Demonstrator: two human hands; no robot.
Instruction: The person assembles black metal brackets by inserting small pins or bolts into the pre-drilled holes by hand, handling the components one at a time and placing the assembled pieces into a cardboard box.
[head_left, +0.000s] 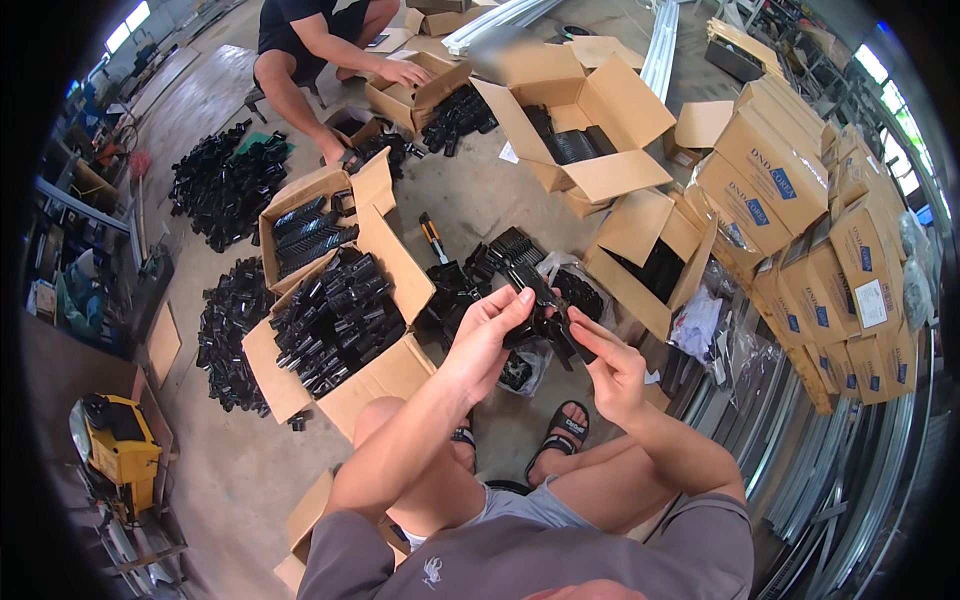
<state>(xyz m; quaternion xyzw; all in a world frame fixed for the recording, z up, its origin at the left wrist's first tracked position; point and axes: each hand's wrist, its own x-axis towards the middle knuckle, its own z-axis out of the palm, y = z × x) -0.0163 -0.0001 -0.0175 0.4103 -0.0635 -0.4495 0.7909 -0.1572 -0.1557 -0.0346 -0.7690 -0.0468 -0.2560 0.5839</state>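
Stacked brown cartons (725, 190) are lining the right side of the concrete workshop floor, displaying dark lettering and blue, diamond-shaped marks, while one is carrying a white printed label (871, 302). Across from them, an open carton (395, 262) is brimming with glossy black pieces (335, 315). From where I am standing, the person in the grey shirt (560, 560), its chest bearing a small white emblem, is sitting with knees spread and elbows bent, both forearms reaching forward. The left hand (488, 335) is closing its grip, thumb uppermost, on a black part (545, 312); the right hand (612, 365) is pinching its near end in a narrow grip. The part, shiny, dark and elongated, is slanting between the two hands, above the floor beyond the sandalled feet.
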